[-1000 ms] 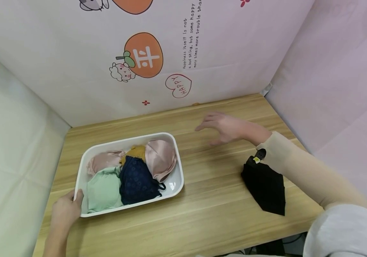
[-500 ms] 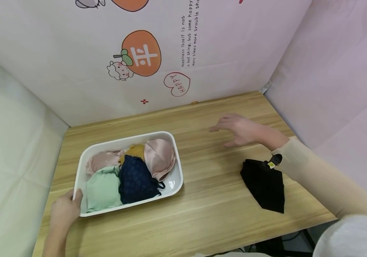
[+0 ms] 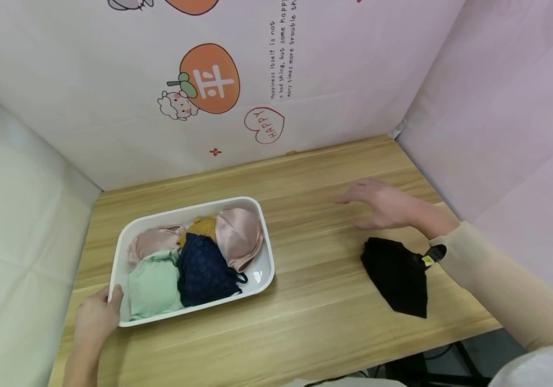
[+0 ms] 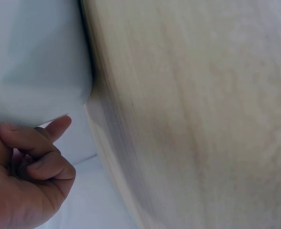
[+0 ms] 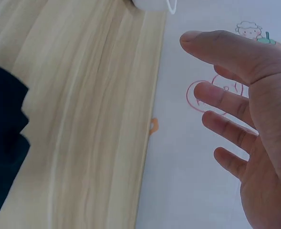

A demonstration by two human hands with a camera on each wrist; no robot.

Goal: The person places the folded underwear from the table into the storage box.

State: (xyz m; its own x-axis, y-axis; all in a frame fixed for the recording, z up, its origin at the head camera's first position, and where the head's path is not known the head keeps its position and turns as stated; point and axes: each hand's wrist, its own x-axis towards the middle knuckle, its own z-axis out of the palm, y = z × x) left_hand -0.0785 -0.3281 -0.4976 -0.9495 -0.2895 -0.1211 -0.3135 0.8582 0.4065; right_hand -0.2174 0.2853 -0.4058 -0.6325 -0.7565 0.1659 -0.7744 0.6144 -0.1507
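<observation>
My left hand (image 3: 96, 318) grips the left end of a white plastic tray (image 3: 270, 252), thumb over its rim; in the left wrist view the fingers lie against the outer wall. Inside the tray lie a mint green garment (image 3: 154, 285), a navy bra (image 3: 206, 271), a satiny pink bra (image 3: 239, 236), a mustard one (image 3: 204, 227) and a paler pink garment (image 3: 154, 243). My right hand (image 3: 385, 205) hovers over the table with spread fingers and holds nothing. A black folded garment (image 3: 396, 277) lies just nearer to me, partly overlapped by the wrist camera.
The wooden table (image 3: 296, 317) meets a printed white sheet (image 3: 334, 70) at the back. Pale sheets hang along the left (image 3: 20, 215) and right (image 3: 509, 150) sides. Dark cables and a frame show below the front edge.
My right hand has drawn back to the right and slightly toward me, away from the tray. The left hand keeps its grip, and the tray and garments stay in place.
</observation>
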